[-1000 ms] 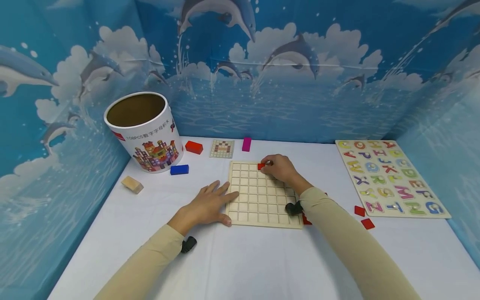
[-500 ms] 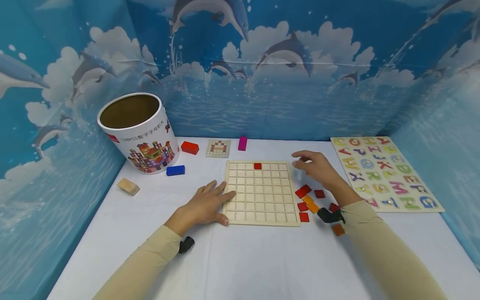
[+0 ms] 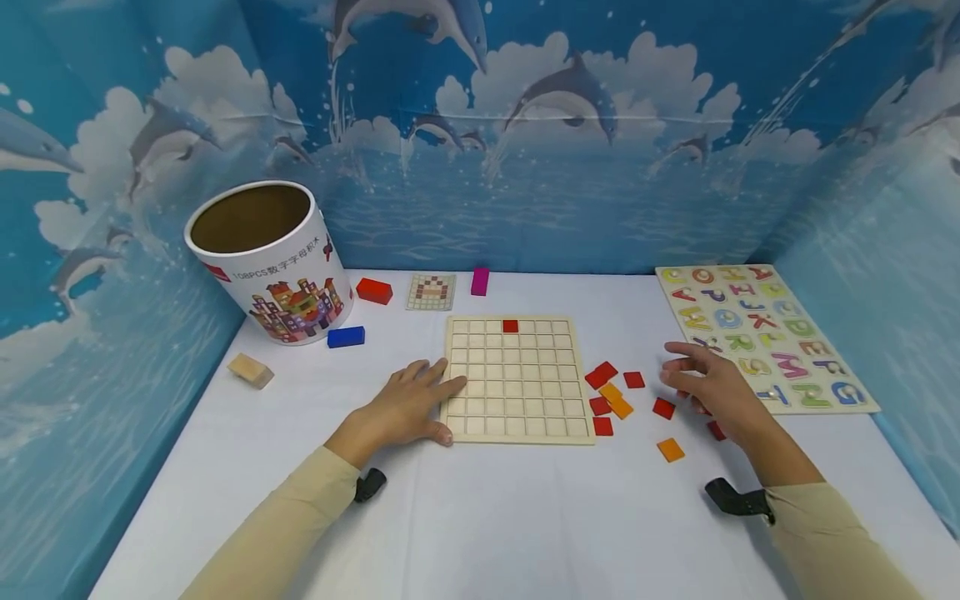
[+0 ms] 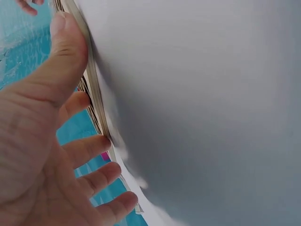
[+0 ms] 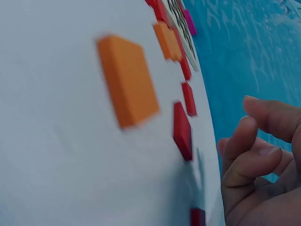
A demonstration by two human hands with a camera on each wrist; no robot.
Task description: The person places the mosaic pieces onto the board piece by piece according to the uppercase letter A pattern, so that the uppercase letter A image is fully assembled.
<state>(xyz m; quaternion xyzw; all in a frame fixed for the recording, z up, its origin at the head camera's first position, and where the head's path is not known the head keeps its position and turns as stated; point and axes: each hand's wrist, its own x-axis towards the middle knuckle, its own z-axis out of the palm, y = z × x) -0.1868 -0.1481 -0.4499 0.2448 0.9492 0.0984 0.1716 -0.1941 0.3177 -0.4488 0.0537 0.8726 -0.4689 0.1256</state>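
A wooden grid board (image 3: pixel 517 382) lies flat at the middle of the table, with one red tile (image 3: pixel 510 326) in a cell of its far row. My left hand (image 3: pixel 408 402), fingers spread, rests at the board's left side; in the left wrist view its thumb and fingertips meet the board's edge. Over the scattered tiles on the right, near the letter board, hovers my right hand (image 3: pixel 716 392), loosely bent and holding nothing. Below it a red tile (image 3: pixel 716 430) is partly hidden. Close by lie another red tile (image 3: pixel 663 407) and an orange tile (image 5: pixel 129 82).
Red and orange tiles (image 3: pixel 621 407) cluster along the grid board's right edge. The letter puzzle board (image 3: pixel 787 367) lies at the right. Behind are a pattern card (image 3: pixel 431 292), a magenta block (image 3: pixel 480 282), a red block (image 3: pixel 374 291), a blue block (image 3: pixel 346 337) and a large bucket (image 3: pixel 300 275).
My right hand has let go of the red tile on the grid board's far row and moved right and nearer, over the loose tiles. The left hand stays at the board.
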